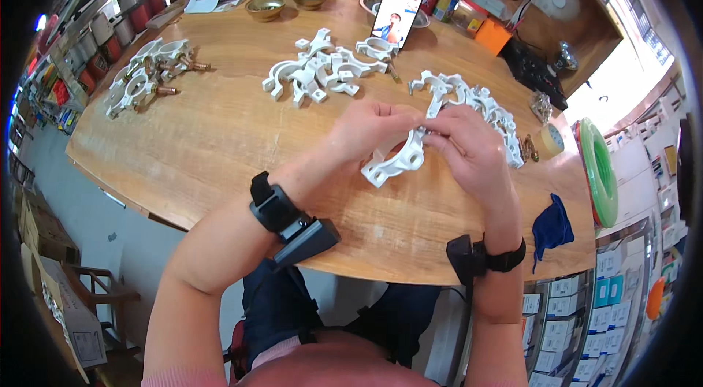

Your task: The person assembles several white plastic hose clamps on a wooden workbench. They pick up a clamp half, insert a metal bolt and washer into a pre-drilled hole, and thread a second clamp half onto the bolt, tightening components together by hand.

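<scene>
Head cam has both hands working on one white plastic clamp point(399, 161), held up over the worktop point(220, 138), roughly midway between its left and right edges and nearer the front edge than the back. Left hand point(373, 127) has thumb and forefinger pinched together at the clamp's upper end. Right hand point(472, 145) is closed on that same end from the other side, fingertips nearly meeting the left's. There's a glint of small metal hardware point(426, 131) in there, but can't tell if it's a screw or a nut, or which fingers really have it.

My read: this is the fiddly fastening step, getting hardware into or onto the clamp's end. If so, the next move calls for the left to steady the plastic while the right lines the metal up straight and turns it, no forcing.

Spares: one white pile point(315, 68) toward the back edge, another point(483, 105) over toward the right edge. Off near the left edge, there are white clamps with brass-coloured bolts point(168, 90) sticking out, which I'd guess are further along. More loose bolts point(529, 147) sit by the right edge.
</scene>
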Available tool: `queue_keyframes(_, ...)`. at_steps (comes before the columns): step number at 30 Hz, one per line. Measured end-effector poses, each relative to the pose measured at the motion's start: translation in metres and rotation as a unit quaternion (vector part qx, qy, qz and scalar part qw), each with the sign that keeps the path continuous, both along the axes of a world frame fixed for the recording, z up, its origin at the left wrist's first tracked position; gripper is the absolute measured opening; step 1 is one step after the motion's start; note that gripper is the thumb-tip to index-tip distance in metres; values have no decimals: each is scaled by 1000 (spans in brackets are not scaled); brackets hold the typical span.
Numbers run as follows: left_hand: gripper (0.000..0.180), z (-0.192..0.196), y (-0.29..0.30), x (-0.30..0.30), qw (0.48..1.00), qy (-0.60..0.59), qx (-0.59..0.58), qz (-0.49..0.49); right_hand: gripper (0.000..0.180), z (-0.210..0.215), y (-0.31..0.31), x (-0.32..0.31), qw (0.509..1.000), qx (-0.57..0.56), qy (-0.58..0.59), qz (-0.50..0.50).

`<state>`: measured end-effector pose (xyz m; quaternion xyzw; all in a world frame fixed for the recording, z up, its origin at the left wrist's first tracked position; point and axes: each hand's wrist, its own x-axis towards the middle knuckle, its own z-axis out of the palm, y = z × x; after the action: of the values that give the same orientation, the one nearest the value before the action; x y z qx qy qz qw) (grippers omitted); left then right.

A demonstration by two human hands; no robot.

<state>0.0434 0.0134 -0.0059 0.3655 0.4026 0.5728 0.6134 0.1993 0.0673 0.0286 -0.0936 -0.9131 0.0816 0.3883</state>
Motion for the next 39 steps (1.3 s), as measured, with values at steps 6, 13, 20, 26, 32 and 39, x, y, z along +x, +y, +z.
queue_keyframes(6,19,4,-1,-2,1000,-22,4,-12,15,-1,2,1,999,-38,-18,-32)
queue_keyframes(13,20,-2,2,0,999,-29,10,-21,15,-1,3,4,997,-41,-29,-54)
queue_keyframes(20,21,1,2,-4,1000,-13,9,-8,15,-3,2,-2,998,-38,33,-30)
queue_keyframes(26,20,-2,5,-6,1000,-26,17,-3,14,2,-2,-3,997,-66,28,-38)
queue_keyframes(32,20,1,3,-5,999,-41,5,0,14,-2,5,4,998,-26,7,-55)
queue_keyframes(39,21,-7,9,-10,999,-13,30,9,15,-4,-1,0,995,-71,41,-51)
